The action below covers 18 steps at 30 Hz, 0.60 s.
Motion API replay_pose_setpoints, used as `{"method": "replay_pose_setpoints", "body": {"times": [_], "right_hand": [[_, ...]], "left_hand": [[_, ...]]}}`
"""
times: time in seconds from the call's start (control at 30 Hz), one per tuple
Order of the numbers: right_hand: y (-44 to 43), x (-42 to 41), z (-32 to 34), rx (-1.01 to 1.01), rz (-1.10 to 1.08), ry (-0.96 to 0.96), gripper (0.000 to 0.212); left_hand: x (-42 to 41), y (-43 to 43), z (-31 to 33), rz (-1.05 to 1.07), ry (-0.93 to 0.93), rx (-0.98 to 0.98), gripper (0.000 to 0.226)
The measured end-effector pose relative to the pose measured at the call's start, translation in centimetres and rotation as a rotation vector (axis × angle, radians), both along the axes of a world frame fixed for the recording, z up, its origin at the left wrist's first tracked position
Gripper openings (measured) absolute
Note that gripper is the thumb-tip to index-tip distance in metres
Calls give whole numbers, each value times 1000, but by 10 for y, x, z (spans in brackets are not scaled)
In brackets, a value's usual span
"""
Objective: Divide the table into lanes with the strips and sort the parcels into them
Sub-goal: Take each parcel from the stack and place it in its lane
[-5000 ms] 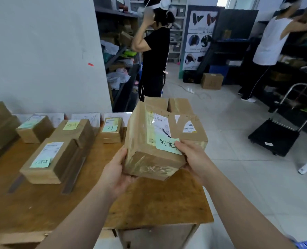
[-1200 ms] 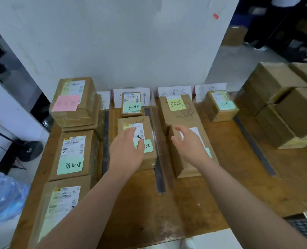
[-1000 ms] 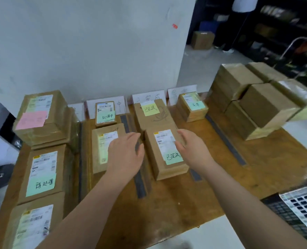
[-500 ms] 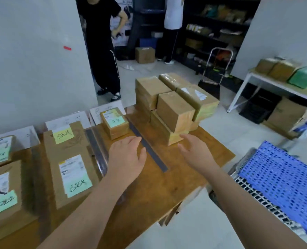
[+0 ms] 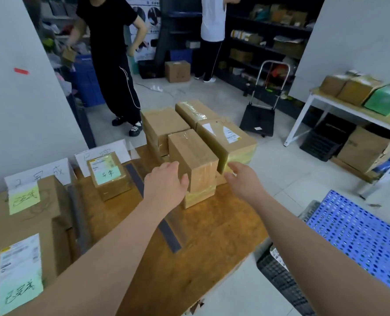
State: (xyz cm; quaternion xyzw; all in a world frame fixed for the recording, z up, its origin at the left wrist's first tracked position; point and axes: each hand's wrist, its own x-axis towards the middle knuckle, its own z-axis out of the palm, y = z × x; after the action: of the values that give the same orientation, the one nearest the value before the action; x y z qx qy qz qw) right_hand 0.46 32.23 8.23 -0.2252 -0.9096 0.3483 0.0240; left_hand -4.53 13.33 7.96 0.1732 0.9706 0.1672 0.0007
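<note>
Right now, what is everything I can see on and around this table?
Table: one, brown wood.
Unsorted parcels: at least four, brown, stacked at table's right end.
Sorted parcels: three, brown with coloured notes, left lanes.
Strips: two, grey, flat on table.
Signs: two, white, behind sorted parcels.
Crate: one, blue, lower right.
Cart: one, black, beyond table.
People: two, standing behind.
Left hand: one, open, beside front parcel.
Right hand: one, open, opposite side.
</note>
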Motion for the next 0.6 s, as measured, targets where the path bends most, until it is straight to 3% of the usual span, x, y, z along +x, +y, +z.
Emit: {"method": "replay_pose_setpoints", "body": {"times": [0.2,0.4,0.47,0.6], "right_hand": [[10,-59,-14,-154,19,-58,48],[19,-77,-23,-450,-29,27,37],[22,-76,-25,-529,-33,43,37],[20,-67,-22,-622,59,-6,37]], "left_hand": [[-59,37,-17,64,-295,226,57],[-70,57,-22,261,-598,566,78],[-67,55,-26,361,-665,676,92],[-59,50,-28,516,-761,784,147]]}}
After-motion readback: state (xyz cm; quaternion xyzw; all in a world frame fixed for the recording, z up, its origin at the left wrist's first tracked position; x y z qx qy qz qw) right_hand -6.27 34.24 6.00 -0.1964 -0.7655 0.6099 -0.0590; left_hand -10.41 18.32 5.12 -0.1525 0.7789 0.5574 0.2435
